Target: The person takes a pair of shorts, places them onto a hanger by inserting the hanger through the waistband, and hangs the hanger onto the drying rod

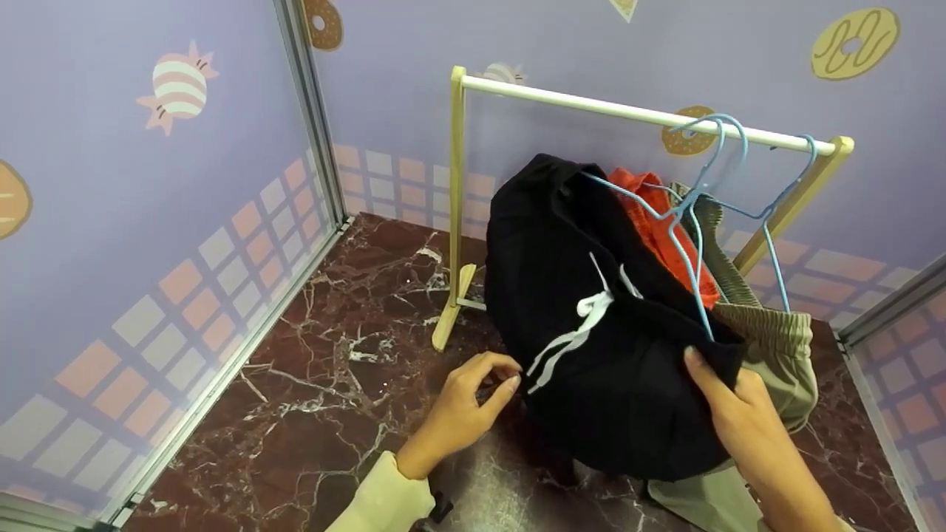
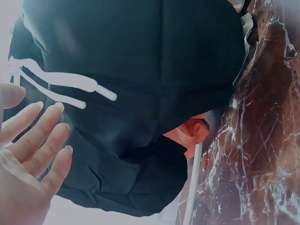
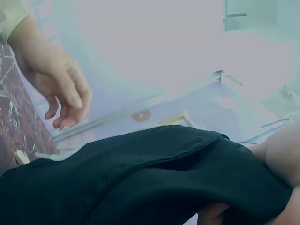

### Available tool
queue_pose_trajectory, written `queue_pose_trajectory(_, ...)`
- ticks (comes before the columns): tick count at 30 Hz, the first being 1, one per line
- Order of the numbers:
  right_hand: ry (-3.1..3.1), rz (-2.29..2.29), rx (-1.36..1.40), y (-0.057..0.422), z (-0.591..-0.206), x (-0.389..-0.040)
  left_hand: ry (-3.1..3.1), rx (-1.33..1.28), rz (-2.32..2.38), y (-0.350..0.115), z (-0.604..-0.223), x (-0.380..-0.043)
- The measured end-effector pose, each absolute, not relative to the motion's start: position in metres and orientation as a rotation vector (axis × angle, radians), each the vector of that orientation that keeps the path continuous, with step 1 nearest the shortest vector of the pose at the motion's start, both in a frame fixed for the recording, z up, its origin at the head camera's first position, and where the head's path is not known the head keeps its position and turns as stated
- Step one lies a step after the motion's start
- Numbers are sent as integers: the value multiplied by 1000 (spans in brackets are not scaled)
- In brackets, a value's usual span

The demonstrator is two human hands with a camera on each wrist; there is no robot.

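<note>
Black drawstring pants (image 1: pixel 591 384) hang by the waistband from a light blue hanger (image 1: pixel 687 207), whose hook is at the rack's rail in the head view. A white drawstring (image 1: pixel 584 321), tied in a bow, dangles at their front. My right hand (image 1: pixel 746 414) pinches the waistband's near right corner, thumb on top and the other fingers mostly hidden by the cloth. Beside the drawstring's loose ends is my left hand (image 1: pixel 473 399), its fingers loosely bent and holding nothing. The left wrist view shows these fingers (image 2: pixel 44 136) spread apart in front of the black cloth.
A small wooden rack with a white rail (image 1: pixel 569 100) stands on a dark red marbled floor (image 1: pixel 347 369). Behind the black pants hang a red garment (image 1: pixel 658 222) and khaki pants (image 1: pixel 776 347) on blue hangers. Patterned lilac walls (image 1: pixel 244 148) enclose the spot.
</note>
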State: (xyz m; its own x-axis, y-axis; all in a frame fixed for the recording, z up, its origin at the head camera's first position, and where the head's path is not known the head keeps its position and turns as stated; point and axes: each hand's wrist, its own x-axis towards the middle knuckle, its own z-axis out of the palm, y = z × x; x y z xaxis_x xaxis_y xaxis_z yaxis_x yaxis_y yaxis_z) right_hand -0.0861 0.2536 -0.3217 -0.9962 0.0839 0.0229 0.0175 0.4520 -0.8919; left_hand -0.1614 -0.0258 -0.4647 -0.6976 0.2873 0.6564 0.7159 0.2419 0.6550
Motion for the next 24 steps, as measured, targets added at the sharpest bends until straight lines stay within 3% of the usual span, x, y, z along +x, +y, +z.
queue_pose_trajectory(24,-2478,1892,-4,228,-321,-124,-2153,-890,-1519,-21,-452,-143)
